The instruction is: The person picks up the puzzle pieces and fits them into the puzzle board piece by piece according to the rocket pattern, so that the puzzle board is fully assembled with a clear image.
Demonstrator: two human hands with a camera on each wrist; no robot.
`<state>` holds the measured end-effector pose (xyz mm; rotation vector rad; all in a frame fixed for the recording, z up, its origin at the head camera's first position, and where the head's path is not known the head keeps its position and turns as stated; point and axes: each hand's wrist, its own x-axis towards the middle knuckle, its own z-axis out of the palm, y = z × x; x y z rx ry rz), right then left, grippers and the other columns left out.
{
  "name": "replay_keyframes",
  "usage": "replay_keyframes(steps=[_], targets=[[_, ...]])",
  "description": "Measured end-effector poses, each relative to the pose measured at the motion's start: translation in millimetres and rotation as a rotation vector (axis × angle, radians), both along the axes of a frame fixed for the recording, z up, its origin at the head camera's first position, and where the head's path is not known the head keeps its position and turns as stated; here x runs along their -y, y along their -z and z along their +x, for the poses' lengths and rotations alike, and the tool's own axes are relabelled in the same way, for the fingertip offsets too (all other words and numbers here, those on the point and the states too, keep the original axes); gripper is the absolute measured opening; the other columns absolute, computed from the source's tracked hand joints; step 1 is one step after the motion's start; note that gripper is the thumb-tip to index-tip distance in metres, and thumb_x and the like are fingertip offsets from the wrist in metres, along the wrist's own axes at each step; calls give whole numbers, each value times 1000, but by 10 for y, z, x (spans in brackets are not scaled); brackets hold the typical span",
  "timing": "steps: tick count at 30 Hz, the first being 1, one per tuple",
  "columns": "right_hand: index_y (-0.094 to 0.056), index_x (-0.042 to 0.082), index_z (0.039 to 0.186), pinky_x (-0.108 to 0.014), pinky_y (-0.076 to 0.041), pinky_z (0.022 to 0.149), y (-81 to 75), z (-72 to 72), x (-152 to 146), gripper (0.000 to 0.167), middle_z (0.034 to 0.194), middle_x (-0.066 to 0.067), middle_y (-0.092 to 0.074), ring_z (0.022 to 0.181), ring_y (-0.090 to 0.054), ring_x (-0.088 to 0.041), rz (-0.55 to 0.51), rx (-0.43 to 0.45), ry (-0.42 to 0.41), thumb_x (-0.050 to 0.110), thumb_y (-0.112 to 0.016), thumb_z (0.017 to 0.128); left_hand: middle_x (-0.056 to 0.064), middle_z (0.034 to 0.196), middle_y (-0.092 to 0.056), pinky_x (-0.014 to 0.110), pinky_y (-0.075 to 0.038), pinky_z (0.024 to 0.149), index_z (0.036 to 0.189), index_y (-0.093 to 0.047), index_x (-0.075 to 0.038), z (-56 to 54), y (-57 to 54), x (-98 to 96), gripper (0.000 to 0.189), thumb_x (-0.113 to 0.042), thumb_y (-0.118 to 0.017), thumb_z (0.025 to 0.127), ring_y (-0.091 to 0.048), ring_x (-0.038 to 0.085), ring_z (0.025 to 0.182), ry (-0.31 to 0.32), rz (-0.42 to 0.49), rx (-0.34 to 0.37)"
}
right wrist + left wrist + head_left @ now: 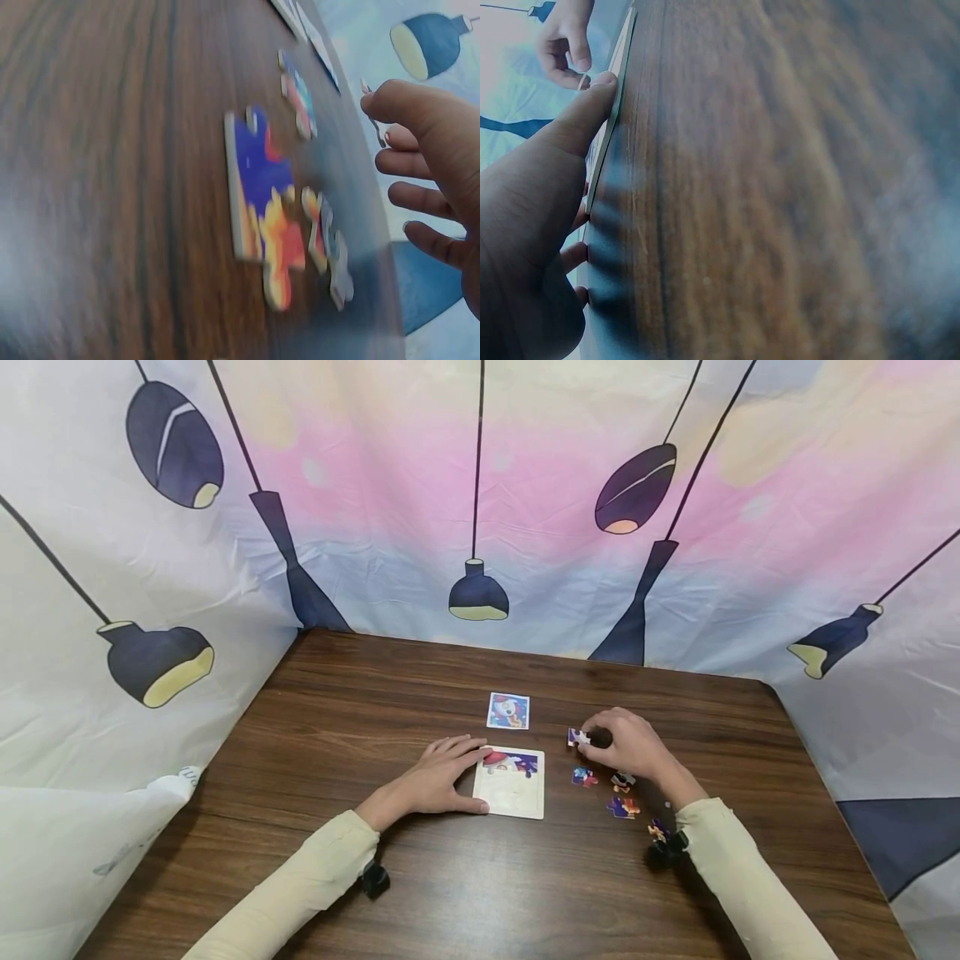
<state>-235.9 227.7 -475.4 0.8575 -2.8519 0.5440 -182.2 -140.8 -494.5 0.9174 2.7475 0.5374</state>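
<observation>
My left hand (437,778) rests at the left side of a square puzzle board (513,800), its thumb and fingers spread and touching the edge. Joined pieces (513,762) fill the board's upper strip; pale backing shows below. To the right of the board, my right hand (628,747) pinches a purple-and-white jigsaw piece (577,737) between thumb and fingers, off the tabletop. In the right wrist view that piece (373,120) appears nearly edge-on, its picture side hidden. The left wrist view shows my left thumb (592,112) lying along the board's edge.
Several loose jigsaw pieces lie right of the board: a blue-and-red one (584,777), a grey-and-orange one (622,782), a purple-and-orange one (623,808), and another (657,831) by the right wrist. A picture card (508,711) lies behind the board. Printed cloth (405,585) hangs beyond the table.
</observation>
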Motion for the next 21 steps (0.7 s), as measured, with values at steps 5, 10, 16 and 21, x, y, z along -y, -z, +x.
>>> replay_keyframes(steps=[5, 10, 16, 21], targets=[[-77, 16, 107, -47, -56, 86, -47, 65, 141, 30, 106, 0, -74, 101, -68, -21, -9, -14, -29, 40, -78, 88, 1, 167, -30, 61, -18, 120, 161, -36, -24, 0, -1, 1, 96, -73, -66, 85, -22, 31, 155, -2, -2, 0], [-78, 16, 108, -44, -57, 84, -82, 140, 293, 32, 105, 1, -74, 99, -67, -18, -20, -21, -54, 41, -78, 89, 2, 167, -30, 62, -17, 120, 161, -36, -23, -1, -6, 3, 96, -73, -67, 85, -21, 31, 155, -1, 5, 5], [-79, 16, 105, -39, -56, 76, -83, 201, 462, 28, 99, 3, -73, 91, -64, -14, -49, -35, -85, 38, -79, 88, 2, 167, -30, 62, -17, 120, 161, -35, -24, -1, -3, 5, 96, -73, -67, 85, -21, 31, 155, 4, 8, 7], [-80, 17, 105, -36, -55, 76, -54, 226, 581, 28, 97, 6, -73, 89, -62, -11, -62, -32, -92, 39, -80, 87, 2, 167, -30, 62, -17, 120, 161, -36, -24, -2, -3, 3, 95, -73, -67, 85, -21, 31, 155, 2, 8, 7]])
